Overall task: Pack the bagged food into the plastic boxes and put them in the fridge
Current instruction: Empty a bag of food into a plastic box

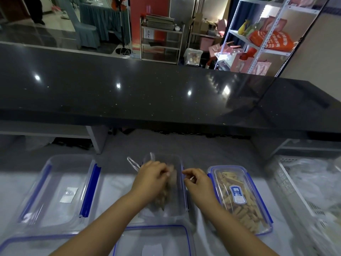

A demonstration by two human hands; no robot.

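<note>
Left hand (151,177) fingers gripped the food bag (162,197) in the middle box (166,157); right hand (196,180) fingers curled, grip unclear.

Lighting: dim, cool; lamp glare spots on black counter (166,97). Blur: left hand (151,179), right hand (198,183) motion-smeared. Distortion: wide-angle bowing at edges.

A clear open box (180,193) with blue side clips stands mid-counter and holds a clear bag of food (160,200), pale brown and blurred. Just right of it lies a lidded box (239,198) packed with yellowish sticks, a blue label on top. Towards the left edge stands a larger open box (55,211). A blue-rimmed lid (153,239) lies at the near edge.
</note>
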